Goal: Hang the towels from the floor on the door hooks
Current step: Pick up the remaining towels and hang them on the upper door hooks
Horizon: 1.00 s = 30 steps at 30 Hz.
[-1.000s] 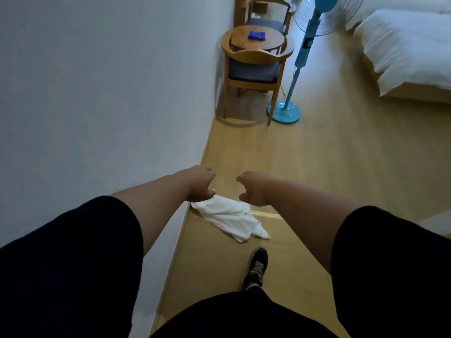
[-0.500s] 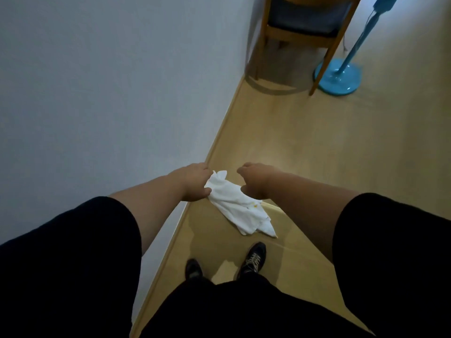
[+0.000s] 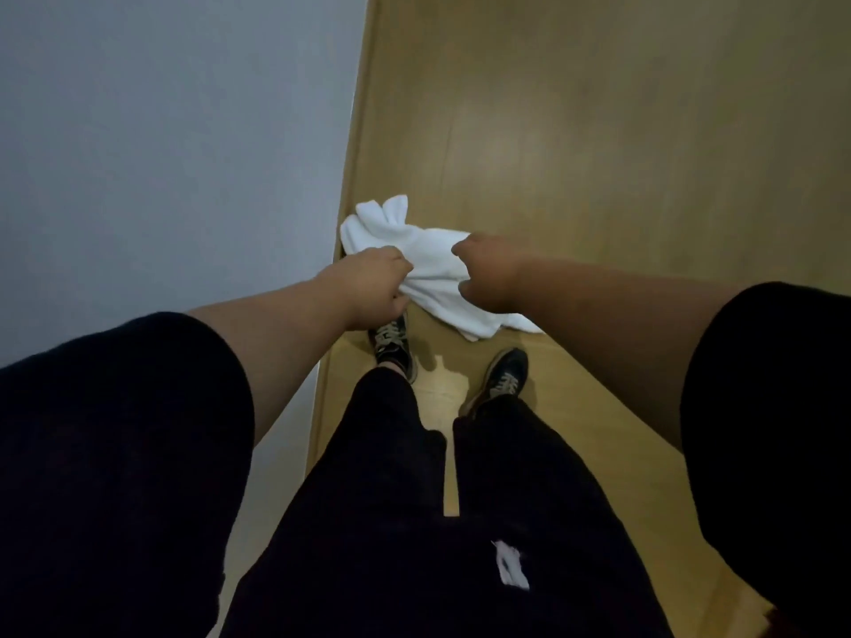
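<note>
A crumpled white towel (image 3: 414,250) lies on the wooden floor against the base of the wall, just ahead of my shoes. Both arms reach down toward it. My left hand (image 3: 374,284) hangs over the towel's left edge with loosely curled fingers. My right hand (image 3: 487,274) hovers over the towel's middle, fingers also loosely curled. Neither hand plainly holds the cloth, and the hands look higher than the floor. No door hooks are in view.
A pale grey wall (image 3: 175,154) fills the left side, meeting the wooden floor (image 3: 598,145) along a skirting line. My two dark shoes (image 3: 504,379) stand just behind the towel.
I have bent further down and the view has tipped to the floor, so the chair and fan have left the frame. Both hands have come over the towel, which lies as before.
</note>
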Each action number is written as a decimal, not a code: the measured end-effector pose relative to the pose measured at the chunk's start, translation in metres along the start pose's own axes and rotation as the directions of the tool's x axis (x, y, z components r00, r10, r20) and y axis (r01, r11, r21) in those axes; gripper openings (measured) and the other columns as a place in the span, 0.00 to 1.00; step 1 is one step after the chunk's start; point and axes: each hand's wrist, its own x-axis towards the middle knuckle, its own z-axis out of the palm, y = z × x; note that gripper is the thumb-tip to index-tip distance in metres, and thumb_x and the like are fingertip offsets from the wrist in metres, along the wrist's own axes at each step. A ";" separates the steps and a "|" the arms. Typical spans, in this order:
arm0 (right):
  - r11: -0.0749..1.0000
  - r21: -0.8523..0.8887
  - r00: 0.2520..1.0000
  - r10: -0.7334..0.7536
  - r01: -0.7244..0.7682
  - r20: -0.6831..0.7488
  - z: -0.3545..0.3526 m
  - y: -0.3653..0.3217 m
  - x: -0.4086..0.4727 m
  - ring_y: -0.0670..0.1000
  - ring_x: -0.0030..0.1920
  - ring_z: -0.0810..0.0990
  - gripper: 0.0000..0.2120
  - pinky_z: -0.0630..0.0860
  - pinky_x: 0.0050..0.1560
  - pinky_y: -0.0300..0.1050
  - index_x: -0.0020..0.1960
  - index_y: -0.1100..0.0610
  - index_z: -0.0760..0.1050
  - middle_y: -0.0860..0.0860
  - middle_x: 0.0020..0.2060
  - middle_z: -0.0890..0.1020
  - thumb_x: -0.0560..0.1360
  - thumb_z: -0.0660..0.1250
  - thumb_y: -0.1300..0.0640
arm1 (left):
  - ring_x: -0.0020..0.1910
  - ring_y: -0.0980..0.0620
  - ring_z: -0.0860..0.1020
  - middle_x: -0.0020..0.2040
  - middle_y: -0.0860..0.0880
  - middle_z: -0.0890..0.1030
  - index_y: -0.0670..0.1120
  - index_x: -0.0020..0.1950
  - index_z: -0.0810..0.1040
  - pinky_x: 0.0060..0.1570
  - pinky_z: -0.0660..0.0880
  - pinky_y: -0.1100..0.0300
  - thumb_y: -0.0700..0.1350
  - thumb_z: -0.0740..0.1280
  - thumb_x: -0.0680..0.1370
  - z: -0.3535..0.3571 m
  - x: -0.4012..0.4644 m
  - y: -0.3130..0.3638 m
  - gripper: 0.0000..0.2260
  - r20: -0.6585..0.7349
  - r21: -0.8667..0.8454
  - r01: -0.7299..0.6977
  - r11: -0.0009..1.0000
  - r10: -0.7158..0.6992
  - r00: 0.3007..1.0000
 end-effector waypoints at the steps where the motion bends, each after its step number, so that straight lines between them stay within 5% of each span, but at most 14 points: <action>1: 1.000 0.025 1.000 0.012 -0.012 0.001 0.012 0.003 0.024 0.57 0.68 0.70 0.24 0.68 0.66 0.53 0.73 0.56 0.63 0.55 0.71 0.67 0.79 0.60 0.52 | 0.57 0.46 0.75 0.61 0.44 0.75 0.42 0.62 0.74 0.55 0.75 0.51 0.50 0.63 0.76 0.014 0.019 -0.014 0.18 0.013 0.000 -0.002 1.000 0.002 1.000; 11: 0.969 0.246 1.000 0.011 -0.015 0.020 0.145 0.012 0.240 0.58 0.69 0.68 0.25 0.68 0.66 0.52 0.73 0.56 0.63 0.56 0.71 0.67 0.78 0.60 0.51 | 0.50 0.42 0.76 0.53 0.41 0.77 0.40 0.56 0.77 0.49 0.76 0.48 0.43 0.63 0.75 0.178 0.182 -0.153 0.12 0.095 0.141 -0.050 0.989 0.036 0.995; 22: 0.940 0.338 0.999 -0.034 0.036 -0.011 0.254 0.027 0.361 0.58 0.67 0.70 0.25 0.69 0.66 0.52 0.71 0.57 0.66 0.57 0.68 0.70 0.76 0.64 0.51 | 0.52 0.34 0.73 0.53 0.34 0.74 0.39 0.61 0.71 0.54 0.67 0.43 0.41 0.63 0.74 0.276 0.295 -0.222 0.16 -0.045 0.417 -0.013 0.909 0.035 0.998; 30: 0.927 0.373 0.998 -0.013 0.033 -0.056 0.254 0.042 0.337 0.60 0.65 0.72 0.25 0.71 0.63 0.56 0.70 0.58 0.66 0.57 0.67 0.71 0.76 0.62 0.50 | 0.52 0.35 0.74 0.52 0.34 0.75 0.37 0.55 0.74 0.53 0.72 0.44 0.37 0.66 0.71 0.257 0.288 -0.210 0.13 0.035 0.141 0.022 0.990 -0.027 0.999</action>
